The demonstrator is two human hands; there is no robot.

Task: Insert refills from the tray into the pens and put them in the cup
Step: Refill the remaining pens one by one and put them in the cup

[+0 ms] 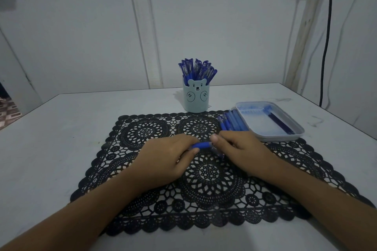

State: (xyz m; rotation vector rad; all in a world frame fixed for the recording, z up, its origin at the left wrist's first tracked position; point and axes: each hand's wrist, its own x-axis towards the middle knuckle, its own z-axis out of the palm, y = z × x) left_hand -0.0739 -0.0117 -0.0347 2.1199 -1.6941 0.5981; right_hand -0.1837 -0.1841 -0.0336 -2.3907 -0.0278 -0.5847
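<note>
A blue pen [203,145] lies level between my two hands over the black lace mat [204,185]. My left hand [169,157] pinches its left end and my right hand [236,149] pinches its right end. A light blue bear cup [196,98] stands behind the mat, filled with several blue pens [196,69]. Several more blue pens [232,122] lie in a pile on the mat beside the tray. The pale tray [271,137] at the right holds a few dark refills [280,123].
The white table [61,128] ends at a white wall behind the cup. A black cable [326,47] hangs down the wall at the far right. Table edges run close on the left and right.
</note>
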